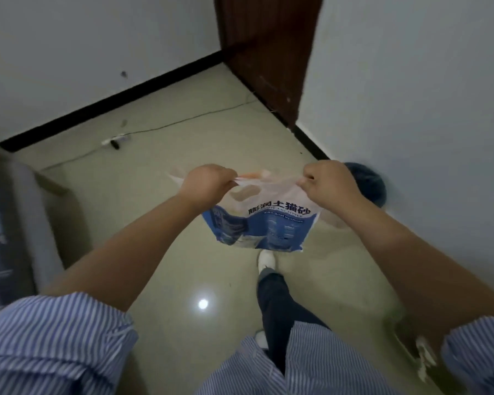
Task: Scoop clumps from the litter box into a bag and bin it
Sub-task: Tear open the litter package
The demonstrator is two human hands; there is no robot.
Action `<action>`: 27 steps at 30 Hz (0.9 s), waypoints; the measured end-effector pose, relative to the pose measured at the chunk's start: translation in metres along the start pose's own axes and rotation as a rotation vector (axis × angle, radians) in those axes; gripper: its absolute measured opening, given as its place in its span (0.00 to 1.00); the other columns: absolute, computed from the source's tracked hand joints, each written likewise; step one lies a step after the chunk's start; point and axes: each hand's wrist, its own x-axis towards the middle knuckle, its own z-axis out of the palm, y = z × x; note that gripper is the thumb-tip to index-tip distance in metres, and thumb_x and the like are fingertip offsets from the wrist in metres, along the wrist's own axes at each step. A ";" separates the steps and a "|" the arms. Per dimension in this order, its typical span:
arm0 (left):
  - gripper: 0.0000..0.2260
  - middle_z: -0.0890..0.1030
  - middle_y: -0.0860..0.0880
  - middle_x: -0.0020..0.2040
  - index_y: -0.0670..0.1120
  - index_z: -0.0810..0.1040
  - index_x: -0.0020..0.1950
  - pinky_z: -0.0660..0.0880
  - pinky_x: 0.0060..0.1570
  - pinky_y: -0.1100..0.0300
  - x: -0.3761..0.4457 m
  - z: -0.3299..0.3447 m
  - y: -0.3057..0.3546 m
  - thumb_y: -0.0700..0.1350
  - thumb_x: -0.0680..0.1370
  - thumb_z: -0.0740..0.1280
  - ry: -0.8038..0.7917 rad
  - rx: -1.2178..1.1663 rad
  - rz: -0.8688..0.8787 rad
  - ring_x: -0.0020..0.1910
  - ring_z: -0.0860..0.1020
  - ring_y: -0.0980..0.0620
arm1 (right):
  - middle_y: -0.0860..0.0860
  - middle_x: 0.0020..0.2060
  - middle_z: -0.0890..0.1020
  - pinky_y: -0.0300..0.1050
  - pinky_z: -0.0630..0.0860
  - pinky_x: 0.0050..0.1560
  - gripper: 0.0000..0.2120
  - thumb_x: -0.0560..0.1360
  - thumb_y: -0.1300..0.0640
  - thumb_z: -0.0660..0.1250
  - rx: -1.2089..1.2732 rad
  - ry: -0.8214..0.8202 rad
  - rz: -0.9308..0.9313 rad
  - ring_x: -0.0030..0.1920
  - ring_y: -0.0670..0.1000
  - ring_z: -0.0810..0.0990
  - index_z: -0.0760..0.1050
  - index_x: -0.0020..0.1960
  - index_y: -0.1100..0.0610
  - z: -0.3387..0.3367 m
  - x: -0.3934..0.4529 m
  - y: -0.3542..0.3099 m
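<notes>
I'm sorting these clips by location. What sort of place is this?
Likely a room in a home: tiled floor, white walls with black skirting, a wooden door. Both hands hold a cat litter bag.

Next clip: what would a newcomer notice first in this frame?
Centre frame, the left hand and right hand pinch the top edge of a blue-and-white cat litter bag, holding it above the tiled floor. Behind the right hand, a dark blue round object sits by the wall; a cable trails across the floor beyond.
</notes>
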 end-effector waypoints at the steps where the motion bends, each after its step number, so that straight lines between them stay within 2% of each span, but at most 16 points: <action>1: 0.13 0.80 0.41 0.31 0.39 0.81 0.37 0.74 0.26 0.56 -0.004 -0.006 -0.019 0.45 0.74 0.62 -0.003 0.037 -0.004 0.30 0.80 0.43 | 0.53 0.31 0.69 0.42 0.60 0.39 0.17 0.77 0.55 0.61 0.035 -0.024 -0.029 0.39 0.54 0.69 0.64 0.31 0.58 0.004 0.021 -0.010; 2: 0.12 0.79 0.43 0.28 0.40 0.81 0.34 0.72 0.22 0.59 -0.004 -0.010 -0.037 0.44 0.73 0.62 0.036 0.102 0.032 0.26 0.79 0.45 | 0.52 0.30 0.69 0.42 0.60 0.38 0.16 0.76 0.56 0.62 0.066 -0.044 -0.054 0.39 0.53 0.69 0.65 0.31 0.59 0.008 0.044 -0.018; 3: 0.10 0.80 0.44 0.31 0.41 0.81 0.37 0.72 0.26 0.58 -0.002 -0.016 -0.054 0.42 0.74 0.63 -0.033 0.109 0.027 0.29 0.79 0.45 | 0.52 0.29 0.68 0.43 0.60 0.38 0.16 0.75 0.57 0.63 0.081 -0.070 -0.087 0.38 0.53 0.69 0.65 0.31 0.59 0.011 0.068 -0.026; 5: 0.10 0.82 0.43 0.45 0.42 0.80 0.50 0.71 0.42 0.56 0.010 -0.024 -0.088 0.43 0.79 0.60 -0.096 0.155 -0.071 0.46 0.79 0.45 | 0.49 0.26 0.65 0.43 0.60 0.37 0.20 0.75 0.57 0.63 0.041 -0.129 -0.180 0.38 0.53 0.69 0.61 0.27 0.56 0.017 0.117 -0.048; 7: 0.12 0.81 0.44 0.52 0.43 0.79 0.56 0.69 0.47 0.57 0.025 -0.034 -0.128 0.45 0.81 0.57 -0.149 0.137 -0.216 0.52 0.77 0.45 | 0.48 0.27 0.65 0.42 0.59 0.37 0.21 0.76 0.57 0.61 -0.025 -0.151 -0.299 0.39 0.54 0.70 0.58 0.26 0.54 0.022 0.171 -0.077; 8: 0.13 0.81 0.45 0.52 0.43 0.79 0.56 0.69 0.47 0.57 0.031 -0.040 -0.147 0.45 0.81 0.57 -0.153 0.120 -0.282 0.53 0.76 0.45 | 0.50 0.30 0.69 0.42 0.60 0.38 0.20 0.76 0.58 0.59 -0.049 -0.161 -0.369 0.40 0.55 0.71 0.60 0.27 0.55 0.026 0.199 -0.093; 9: 0.12 0.81 0.44 0.52 0.43 0.79 0.56 0.69 0.48 0.57 0.037 -0.044 -0.167 0.45 0.81 0.57 -0.150 0.098 -0.350 0.52 0.76 0.45 | 0.53 0.34 0.73 0.43 0.61 0.39 0.16 0.77 0.58 0.59 -0.079 -0.166 -0.440 0.43 0.56 0.74 0.66 0.30 0.58 0.028 0.227 -0.111; 11: 0.12 0.81 0.44 0.52 0.42 0.79 0.56 0.69 0.47 0.58 0.042 -0.053 -0.200 0.44 0.81 0.58 -0.162 0.049 -0.452 0.52 0.77 0.45 | 0.58 0.45 0.79 0.45 0.67 0.45 0.11 0.77 0.59 0.58 -0.138 -0.168 -0.567 0.49 0.58 0.76 0.76 0.42 0.63 0.031 0.274 -0.148; 13: 0.13 0.81 0.43 0.52 0.42 0.79 0.58 0.69 0.47 0.58 0.046 -0.062 -0.231 0.44 0.81 0.58 -0.178 0.042 -0.547 0.52 0.77 0.45 | 0.57 0.50 0.80 0.47 0.69 0.52 0.12 0.78 0.58 0.57 -0.191 -0.169 -0.696 0.52 0.57 0.76 0.77 0.50 0.63 0.033 0.316 -0.184; 16: 0.12 0.82 0.40 0.46 0.39 0.80 0.53 0.71 0.43 0.56 0.047 -0.069 -0.275 0.42 0.80 0.59 -0.077 0.003 -0.648 0.46 0.79 0.43 | 0.57 0.51 0.79 0.48 0.68 0.53 0.12 0.79 0.58 0.56 -0.224 -0.123 -0.842 0.54 0.58 0.75 0.76 0.52 0.63 0.032 0.369 -0.225; 18: 0.09 0.81 0.40 0.31 0.36 0.82 0.39 0.72 0.28 0.57 0.050 -0.074 -0.304 0.39 0.73 0.65 0.106 0.020 -0.622 0.29 0.79 0.42 | 0.59 0.50 0.78 0.48 0.67 0.48 0.12 0.79 0.60 0.55 -0.204 -0.105 -0.916 0.53 0.58 0.74 0.75 0.52 0.65 0.032 0.403 -0.246; 20: 0.06 0.75 0.44 0.21 0.38 0.79 0.28 0.66 0.17 0.64 0.059 -0.081 -0.336 0.39 0.65 0.68 0.191 0.102 -0.634 0.17 0.73 0.46 | 0.60 0.49 0.77 0.47 0.63 0.43 0.12 0.79 0.61 0.55 -0.172 -0.095 -0.955 0.51 0.59 0.74 0.75 0.50 0.66 0.032 0.438 -0.266; 24: 0.16 0.75 0.46 0.20 0.40 0.79 0.27 0.66 0.15 0.65 0.093 -0.090 -0.417 0.46 0.70 0.60 0.241 0.064 -0.654 0.16 0.73 0.49 | 0.62 0.49 0.78 0.49 0.66 0.45 0.11 0.78 0.61 0.56 -0.141 -0.086 -0.967 0.51 0.60 0.74 0.75 0.50 0.67 0.034 0.516 -0.307; 27: 0.15 0.78 0.45 0.24 0.39 0.81 0.31 0.68 0.18 0.65 0.125 -0.099 -0.479 0.45 0.72 0.62 0.278 0.100 -0.625 0.20 0.76 0.48 | 0.61 0.50 0.78 0.50 0.68 0.48 0.11 0.78 0.61 0.57 -0.179 -0.084 -0.956 0.51 0.60 0.75 0.75 0.52 0.67 0.039 0.582 -0.339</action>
